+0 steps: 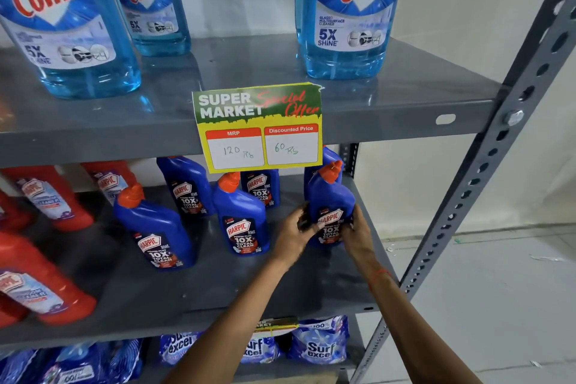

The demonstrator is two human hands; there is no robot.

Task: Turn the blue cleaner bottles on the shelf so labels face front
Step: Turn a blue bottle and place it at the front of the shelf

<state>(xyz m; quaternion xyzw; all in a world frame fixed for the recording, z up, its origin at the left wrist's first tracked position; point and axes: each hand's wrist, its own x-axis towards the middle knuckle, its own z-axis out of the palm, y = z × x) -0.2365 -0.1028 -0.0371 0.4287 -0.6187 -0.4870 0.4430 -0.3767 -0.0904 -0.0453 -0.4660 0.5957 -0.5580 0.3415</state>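
Note:
Several blue Harpic cleaner bottles with orange caps stand on the middle grey shelf [218,290]. My left hand [294,232] and my right hand [357,231] both grip the rightmost front bottle [332,196] low on its sides; its label faces me. Two more front bottles, one in the middle [241,218] and one to the left [156,227], show their labels. Behind them, two back-row bottles [187,187] also face front. Another blue bottle [332,156] stands behind the held one, mostly hidden.
Red Harpic bottles [46,196] fill the shelf's left side. Large blue Colin bottles [346,9] stand on the upper shelf, with a price sign [258,128] hanging off its edge. Surf Excel packs [321,343] lie below. A perforated grey upright [486,165] frames the right side.

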